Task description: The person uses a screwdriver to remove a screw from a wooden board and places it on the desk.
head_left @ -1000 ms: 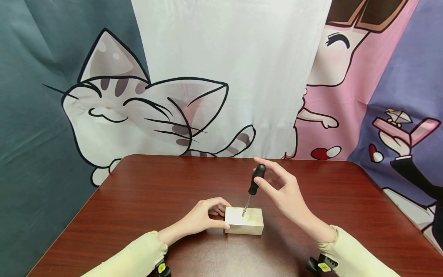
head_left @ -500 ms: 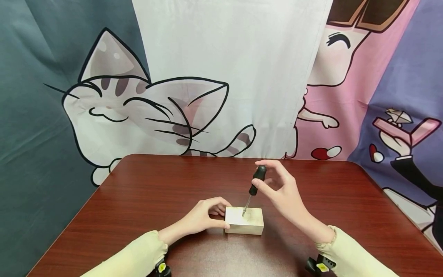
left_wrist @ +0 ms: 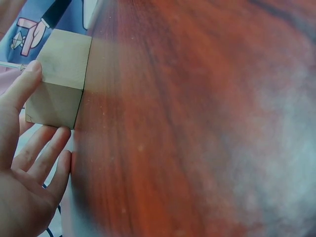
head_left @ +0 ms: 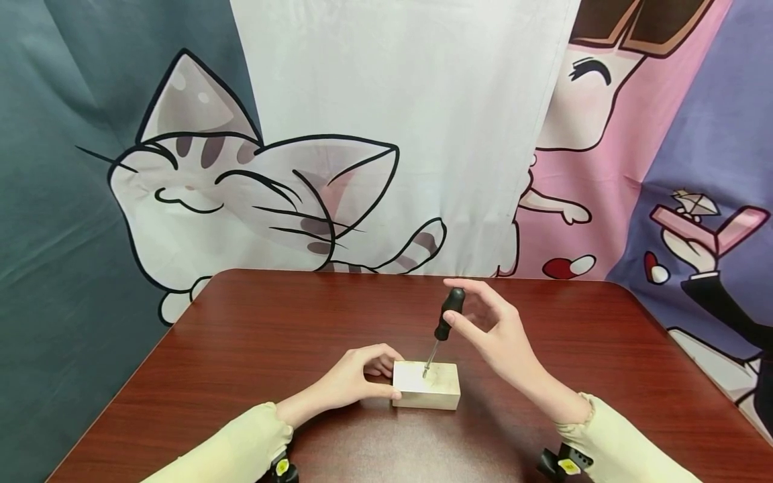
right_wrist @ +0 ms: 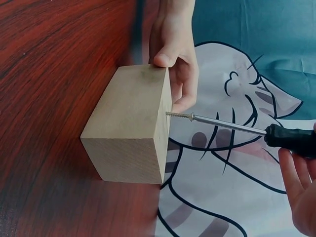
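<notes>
A pale wooden block (head_left: 441, 386) lies on the table. My left hand (head_left: 353, 379) holds its left end, with the thumb on the near side and the fingers at the far side. In the right wrist view a screw (right_wrist: 178, 115) stands in the block's top face, most of its thread showing. The tip of a screwdriver (right_wrist: 227, 124) meets the screw's head. My right hand (head_left: 498, 335) grips the black handle (head_left: 449, 312) between thumb and fingers. The screwdriver tilts, its handle leaning to the right and away. In the left wrist view the block (left_wrist: 61, 74) hides the screw.
The reddish-brown table (head_left: 290, 315) spreads around the block, with its back edge near a hanging cartoon-print cloth (head_left: 386, 100). Dark wrist-worn devices (head_left: 564, 463) sit below both sleeves.
The fingers of my right hand have shifted slightly around the screwdriver handle, and the wrist has moved left and back right. The left hand and the block stay put.
</notes>
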`<state>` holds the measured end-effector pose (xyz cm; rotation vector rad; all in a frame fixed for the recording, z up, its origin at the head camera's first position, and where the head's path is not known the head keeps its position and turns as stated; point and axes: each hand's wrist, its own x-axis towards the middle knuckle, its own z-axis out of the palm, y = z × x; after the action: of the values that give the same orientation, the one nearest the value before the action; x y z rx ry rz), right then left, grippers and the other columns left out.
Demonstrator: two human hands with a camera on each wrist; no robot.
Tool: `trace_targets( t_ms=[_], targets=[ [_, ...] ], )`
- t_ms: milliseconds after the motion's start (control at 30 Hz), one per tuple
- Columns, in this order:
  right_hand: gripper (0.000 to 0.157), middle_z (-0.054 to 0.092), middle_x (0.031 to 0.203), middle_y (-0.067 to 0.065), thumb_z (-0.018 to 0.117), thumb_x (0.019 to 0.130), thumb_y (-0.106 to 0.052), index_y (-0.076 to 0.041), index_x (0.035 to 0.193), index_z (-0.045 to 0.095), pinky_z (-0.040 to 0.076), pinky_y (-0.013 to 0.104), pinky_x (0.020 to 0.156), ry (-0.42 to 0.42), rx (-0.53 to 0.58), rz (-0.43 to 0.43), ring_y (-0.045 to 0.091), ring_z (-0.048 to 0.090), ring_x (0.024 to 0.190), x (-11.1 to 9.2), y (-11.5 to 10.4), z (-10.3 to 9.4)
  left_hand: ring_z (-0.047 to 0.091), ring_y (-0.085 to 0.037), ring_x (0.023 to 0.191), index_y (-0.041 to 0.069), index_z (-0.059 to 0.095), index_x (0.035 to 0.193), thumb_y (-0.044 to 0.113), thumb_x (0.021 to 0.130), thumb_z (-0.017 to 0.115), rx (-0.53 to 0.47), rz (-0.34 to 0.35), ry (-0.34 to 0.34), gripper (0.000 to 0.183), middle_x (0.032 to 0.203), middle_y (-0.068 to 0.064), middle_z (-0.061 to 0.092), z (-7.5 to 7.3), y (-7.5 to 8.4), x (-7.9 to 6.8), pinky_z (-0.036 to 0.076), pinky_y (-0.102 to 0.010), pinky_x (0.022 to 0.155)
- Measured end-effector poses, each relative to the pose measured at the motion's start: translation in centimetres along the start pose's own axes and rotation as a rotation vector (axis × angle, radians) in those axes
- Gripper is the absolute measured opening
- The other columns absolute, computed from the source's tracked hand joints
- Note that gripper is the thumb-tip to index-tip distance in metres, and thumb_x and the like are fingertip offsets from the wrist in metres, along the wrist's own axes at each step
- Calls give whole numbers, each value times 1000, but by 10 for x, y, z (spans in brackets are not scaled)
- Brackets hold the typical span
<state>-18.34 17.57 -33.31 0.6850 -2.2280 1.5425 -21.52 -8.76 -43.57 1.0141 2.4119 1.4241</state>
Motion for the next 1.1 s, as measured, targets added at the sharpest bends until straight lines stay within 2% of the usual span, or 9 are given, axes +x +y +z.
trace_targets(
  t_ms=[167,300,400,567,767,933,1100],
  targets=[
    [51,71,111,-5,68,92,-5,-23,138,53,56,20,82,-13,25,-25,10,70,97,0,0,0,69,-10,94,28,64,116,34,77,85,1,0,-3,44,100,6,70,0,-1,0,57,-25,87],
    [47,69,116,0,61,93,4,-13,135,51,53,19,92,-15,61,-60,9,68,106,0,2,2,68,-10,94,28,64,116,35,77,84,0,1,-2,44,100,6,70,0,-1,0,57,-25,87],
    [42,69,113,3,65,91,3,-11,129,53,56,20,86,19,41,-71,9,69,99,0,2,4,68,-8,94,28,64,116,35,77,85,1,0,0,45,100,7,70,0,-1,0,57,-25,86],
    [44,65,98,-2,76,86,-9,-18,124,57,56,24,62,67,-8,-22,8,67,77,-1,1,6,68,-7,94,28,64,116,36,77,84,2,1,-4,45,100,7,70,0,-1,0,57,-25,86],
    [43,64,95,2,74,88,-10,-19,126,56,56,27,60,25,34,21,15,70,70,0,-1,6,68,-9,94,29,64,116,35,77,85,4,-2,-2,45,99,7,70,0,-1,1,57,-25,86],
    [44,65,97,3,72,89,-9,-20,129,57,59,29,67,-12,51,9,17,71,74,0,1,5,68,-8,93,28,64,117,36,78,84,11,9,-4,45,99,6,70,0,-2,0,57,-25,86],
    [50,68,111,2,68,93,-9,-23,139,53,58,25,84,-54,41,-22,13,72,94,-1,0,3,68,-9,94,28,64,116,35,78,84,9,7,-6,45,100,6,70,0,-1,0,57,-25,86]
  ],
)
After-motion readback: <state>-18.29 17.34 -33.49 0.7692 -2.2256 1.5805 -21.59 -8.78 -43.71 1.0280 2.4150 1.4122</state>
